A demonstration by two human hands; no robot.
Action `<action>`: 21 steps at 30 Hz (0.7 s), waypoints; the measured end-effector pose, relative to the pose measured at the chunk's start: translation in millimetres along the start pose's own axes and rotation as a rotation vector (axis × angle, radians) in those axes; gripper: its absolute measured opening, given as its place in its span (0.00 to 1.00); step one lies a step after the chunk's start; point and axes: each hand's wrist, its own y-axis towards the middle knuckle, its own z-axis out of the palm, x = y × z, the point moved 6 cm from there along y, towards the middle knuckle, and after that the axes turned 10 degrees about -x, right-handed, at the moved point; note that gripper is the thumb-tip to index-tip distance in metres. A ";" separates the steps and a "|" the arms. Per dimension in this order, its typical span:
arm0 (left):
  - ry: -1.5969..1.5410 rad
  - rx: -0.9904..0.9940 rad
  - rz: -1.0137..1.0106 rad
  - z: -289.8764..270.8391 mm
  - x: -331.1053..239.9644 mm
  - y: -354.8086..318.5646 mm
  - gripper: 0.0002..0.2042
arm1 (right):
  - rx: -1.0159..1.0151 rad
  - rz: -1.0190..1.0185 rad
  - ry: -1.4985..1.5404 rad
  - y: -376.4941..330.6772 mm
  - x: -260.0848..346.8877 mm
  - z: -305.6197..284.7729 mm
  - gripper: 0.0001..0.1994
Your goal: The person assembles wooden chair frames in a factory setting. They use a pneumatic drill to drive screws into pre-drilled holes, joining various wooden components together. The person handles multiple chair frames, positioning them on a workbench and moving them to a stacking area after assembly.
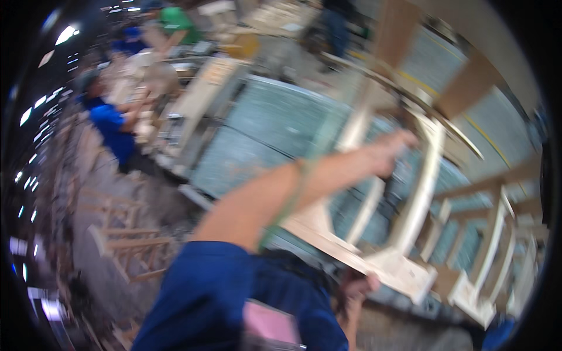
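My left hand point(391, 153) gripped the pale wooden chair frame point(410, 205) at arm's reach; right hand point(357, 289) held its lower edge, w/ grey floor point(263, 128) beyond.

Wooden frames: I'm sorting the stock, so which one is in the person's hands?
The pale frame in the middle, gripped by both hands; the other frame stands untouched at the right.
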 end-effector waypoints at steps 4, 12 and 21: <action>0.074 -0.074 0.064 5.6 -3.2 -13.4 0.19 | -0.044 -0.053 0.063 6.9 -8.4 -12.9 0.26; 0.107 -0.101 0.109 4.4 -20.1 -24.1 0.19 | -0.122 -0.012 -0.039 -14.0 13.0 15.7 0.37; 0.397 -0.015 0.599 37.0 -71.9 -109.5 0.13 | -0.056 0.437 0.008 -30.4 1.8 9.1 0.19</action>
